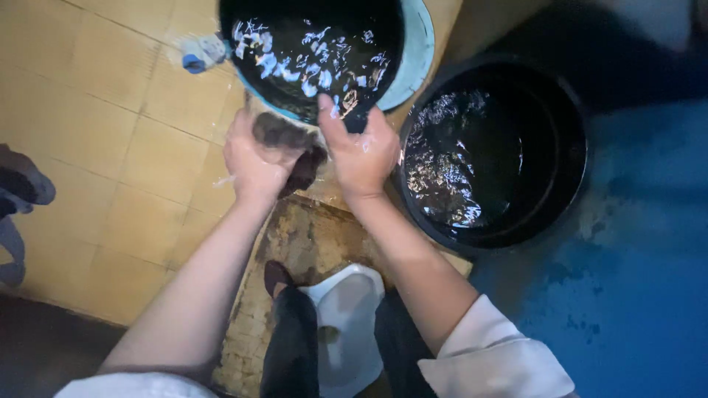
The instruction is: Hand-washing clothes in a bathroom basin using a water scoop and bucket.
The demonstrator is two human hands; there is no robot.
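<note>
Yellowish floor tiles [110, 147] fill the left of the wet washing area, giving way to a blue painted surface [634, 295] on the right. Largest of the vessels is the black tub [568, 184], round, filled with rippling water, standing just to the right of the person's hands. Above it in the view, farther from the person, sits a teal-rimmed basin [420, 51] holding dark soapy water. A white squat toilet pan [346, 309] lies directly below the forearms, between the person's dark trouser legs, with a worn brownish slab [310, 236] beside it.

Both arms reach forward, white sleeves pushed up. Left hand [254, 158] is closed around a wad of dark wet cloth [287, 140], fingers curled over its top. Right hand [363, 151] also clasps cloth, its fingers pressed at the basin's near rim where a dark fold hangs over. The cloth lies bunched between the two hands, running roughly left to right, held just clear of the basin's near edge; the left hand carries more of it.

Open room lies leftward over bare tile; rightward the tub wall is close to the right wrist. A small blue and white object [199, 53], too blurred to identify, rests on the tile beside the basin.
</note>
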